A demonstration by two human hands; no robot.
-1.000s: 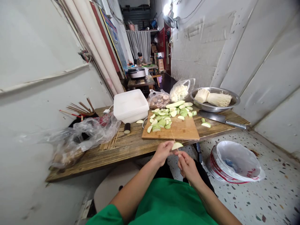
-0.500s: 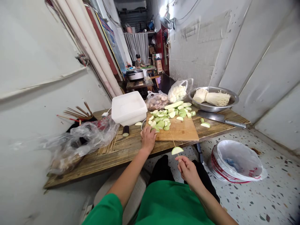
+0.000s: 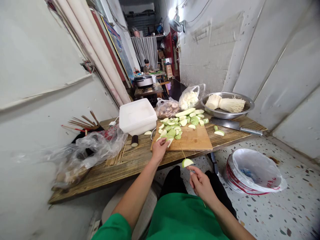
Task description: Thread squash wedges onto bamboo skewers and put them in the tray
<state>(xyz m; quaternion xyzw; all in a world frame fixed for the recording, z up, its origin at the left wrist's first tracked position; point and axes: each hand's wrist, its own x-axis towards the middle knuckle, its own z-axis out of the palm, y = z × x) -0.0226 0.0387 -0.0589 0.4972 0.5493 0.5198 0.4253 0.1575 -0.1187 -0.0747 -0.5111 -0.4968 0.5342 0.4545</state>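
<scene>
- Long wooden table (image 3: 140,156) fills the narrow room, with a cutting board (image 3: 195,140) on it.
- Left hand (image 3: 160,148) pinches a loose slice (image 3: 170,142) at the board's near left edge.
- Right hand (image 3: 200,181) is closed tight on a thin stick (image 3: 183,152), just in front of the table.
- One speared slice (image 3: 187,162) sits on that stick, just above the fingers.

Left grip (image 3: 160,149) at the board's (image 3: 193,140) near-left corner, fingertips touching a loose slice (image 3: 170,142); can't tell if it's pinched. Right grip (image 3: 200,181) below the worktop (image 3: 125,160) edge, fingers pinching a skewer (image 3: 183,154) that tilts up toward the board, with a skewered slice (image 3: 187,162) just above the fingers. Slice pile (image 3: 175,128) on the board's far-left part. Tub (image 3: 137,116) left of the board, knife (image 3: 235,125) right of it, bowl (image 3: 247,108) behind the knife. Bin (image 3: 255,171) on the floor.
</scene>
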